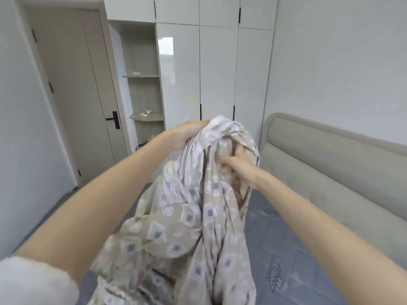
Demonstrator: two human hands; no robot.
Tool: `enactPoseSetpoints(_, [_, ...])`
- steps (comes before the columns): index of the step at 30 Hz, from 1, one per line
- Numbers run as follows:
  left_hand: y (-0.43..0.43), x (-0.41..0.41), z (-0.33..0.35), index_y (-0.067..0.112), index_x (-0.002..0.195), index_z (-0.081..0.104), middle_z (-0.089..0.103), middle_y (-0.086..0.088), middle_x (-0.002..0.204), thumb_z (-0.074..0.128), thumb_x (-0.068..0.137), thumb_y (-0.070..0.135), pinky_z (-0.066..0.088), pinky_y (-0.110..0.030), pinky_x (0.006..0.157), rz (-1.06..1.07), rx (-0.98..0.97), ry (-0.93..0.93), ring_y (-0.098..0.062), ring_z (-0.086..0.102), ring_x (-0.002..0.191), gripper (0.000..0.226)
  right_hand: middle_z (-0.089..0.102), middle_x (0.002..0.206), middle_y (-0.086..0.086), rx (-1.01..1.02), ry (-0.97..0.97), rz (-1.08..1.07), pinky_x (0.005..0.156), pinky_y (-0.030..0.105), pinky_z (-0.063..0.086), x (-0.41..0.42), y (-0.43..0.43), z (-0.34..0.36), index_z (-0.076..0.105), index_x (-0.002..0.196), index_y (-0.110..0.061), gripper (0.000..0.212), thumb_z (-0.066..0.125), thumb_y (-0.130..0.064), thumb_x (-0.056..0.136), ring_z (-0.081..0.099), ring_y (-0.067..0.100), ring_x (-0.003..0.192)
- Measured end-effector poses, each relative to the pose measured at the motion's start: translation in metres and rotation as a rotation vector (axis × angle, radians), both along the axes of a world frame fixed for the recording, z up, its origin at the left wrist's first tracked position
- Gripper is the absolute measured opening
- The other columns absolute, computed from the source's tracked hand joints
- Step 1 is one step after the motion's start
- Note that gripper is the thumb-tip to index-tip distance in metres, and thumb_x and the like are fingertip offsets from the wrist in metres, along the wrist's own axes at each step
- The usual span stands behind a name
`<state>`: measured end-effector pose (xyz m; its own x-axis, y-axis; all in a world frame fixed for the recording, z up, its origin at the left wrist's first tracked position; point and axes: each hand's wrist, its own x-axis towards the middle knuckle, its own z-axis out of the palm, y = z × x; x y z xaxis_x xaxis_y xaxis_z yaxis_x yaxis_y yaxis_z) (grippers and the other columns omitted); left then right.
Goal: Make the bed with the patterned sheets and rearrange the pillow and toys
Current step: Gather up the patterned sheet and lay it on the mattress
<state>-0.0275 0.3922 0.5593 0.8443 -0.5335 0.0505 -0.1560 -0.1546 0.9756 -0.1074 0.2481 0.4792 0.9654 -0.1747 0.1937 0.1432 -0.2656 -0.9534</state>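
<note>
Left hand (187, 134) grips the bunched top of the sheet (191, 216); right hand (239, 167) pinches a fold beside it, likely hunting an edge; rest hangs below onto the mattress (286, 238)

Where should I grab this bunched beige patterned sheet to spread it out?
Probably at an outer edge near the top of the beige patterned sheet, coming from the right, where the right hand digs into the folds. The left hand grips the bunched top, and the rest hangs in loose vertical folds.
</note>
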Motion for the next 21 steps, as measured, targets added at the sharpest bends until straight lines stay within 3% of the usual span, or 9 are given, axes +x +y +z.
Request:
enactPoseSetpoints(2, [0.002, 0.003, -0.013, 0.011, 0.114, 0.065, 0.065, -0.007, 0.12, 0.052, 0.096, 0.037, 0.048, -0.033, 0.097, 0.019, 0.043, -0.04, -0.019, 0.063, 0.108, 0.034, 0.069, 0.106, 0.001, 0.036, 0.018, 0.075, 0.071, 0.031, 0.055, 0.002, 0.002, -0.004, 0.056, 0.117, -0.011, 0.043, 0.07, -0.035, 0.084, 0.069, 0.011, 0.09])
enactPoseSetpoints(3, [0.003, 0.004, -0.021, 0.016, 0.111, 0.067, 0.064, -0.004, 0.123, 0.051, 0.096, 0.039, 0.048, -0.031, 0.096, 0.056, 0.081, -0.075, -0.016, 0.062, 0.107, 0.032, 0.072, 0.098, 0.009, 0.009, 0.011, 0.072, 0.07, 0.039, 0.055, 0.004, 0.003, -0.006, 0.063, 0.105, -0.007, 0.031, 0.063, -0.033, 0.09, 0.07, 0.018, 0.086])
enactPoseSetpoints(5, [0.006, 0.007, -0.042, 0.014, 0.109, 0.07, 0.063, -0.003, 0.125, 0.052, 0.096, 0.038, 0.044, -0.03, 0.1, 0.206, 0.171, -0.196, -0.016, 0.058, 0.113, 0.033, 0.068, 0.107, 0.021, -0.007, 0.017, -0.013, 0.089, 0.049, 0.052, 0.01, 0.008, -0.008, 0.064, 0.108, -0.001, 0.031, 0.052, -0.027, 0.096, 0.066, 0.032, 0.098])
enactPoseSetpoints(7, [0.01, 0.008, -0.066, 0.006, 0.102, 0.069, 0.064, -0.011, 0.118, 0.053, 0.096, 0.028, 0.042, -0.033, 0.097, 0.335, 0.218, -0.352, -0.023, 0.057, 0.113, 0.028, 0.067, 0.11, 0.015, 0.109, -0.012, -0.137, 0.096, 0.048, 0.048, 0.015, 0.011, -0.002, 0.064, 0.109, -0.008, 0.024, 0.048, -0.02, 0.095, 0.063, 0.031, 0.104])
enactPoseSetpoints(10, [0.019, -0.011, -0.096, 0.012, 0.101, 0.051, 0.058, -0.008, 0.086, 0.054, 0.095, 0.031, 0.049, -0.032, 0.064, 0.378, 0.1, -0.291, -0.017, 0.06, 0.067, 0.021, 0.065, 0.098, 0.014, 0.241, -0.062, -0.241, 0.095, 0.048, 0.047, 0.024, 0.011, 0.015, 0.061, 0.085, -0.015, 0.018, 0.045, -0.01, 0.092, 0.063, 0.033, 0.1])
enactPoseSetpoints(12, [0.025, -0.031, -0.111, 0.016, 0.098, 0.041, 0.057, -0.004, 0.08, 0.053, 0.09, 0.05, 0.053, -0.031, 0.059, 0.228, 0.019, -0.167, -0.01, 0.057, 0.057, 0.037, 0.061, 0.096, 0.016, 0.279, -0.09, -0.264, 0.095, 0.048, 0.046, 0.027, 0.012, 0.022, 0.057, 0.084, -0.014, 0.017, 0.043, -0.008, 0.093, 0.061, 0.034, 0.096])
enactPoseSetpoints(16, [0.04, -0.05, -0.144, 0.022, 0.116, 0.04, 0.053, 0.007, 0.112, 0.041, 0.067, 0.082, 0.053, -0.036, 0.085, 0.024, 0.305, -0.203, -0.008, 0.057, 0.098, 0.078, 0.058, 0.083, 0.008, 0.438, -0.166, -0.222, 0.083, 0.04, 0.05, 0.025, 0.02, 0.039, 0.054, 0.083, -0.015, 0.019, 0.041, -0.007, 0.095, 0.058, 0.024, 0.083])
enactPoseSetpoints(19, [0.036, -0.042, -0.158, 0.032, 0.127, 0.044, 0.052, 0.008, 0.126, 0.019, 0.084, 0.073, 0.039, -0.029, 0.099, 0.058, 0.157, -0.091, -0.005, 0.049, 0.113, 0.064, 0.055, 0.077, 0.006, 0.514, -0.175, -0.165, 0.079, 0.038, 0.049, 0.024, 0.025, 0.053, 0.053, 0.081, -0.014, 0.022, 0.038, -0.007, 0.096, 0.056, 0.022, 0.075])
enactPoseSetpoints(21, [0.035, -0.034, -0.168, 0.031, 0.119, 0.05, 0.056, 0.005, 0.12, 0.021, 0.098, 0.054, 0.039, -0.024, 0.094, 0.105, 0.177, -0.19, -0.014, 0.052, 0.116, 0.042, 0.055, 0.075, 0.006, 0.628, -0.151, -0.157, 0.078, 0.038, 0.05, 0.024, 0.026, 0.057, 0.054, 0.083, -0.013, 0.021, 0.039, -0.008, 0.097, 0.056, 0.021, 0.073])
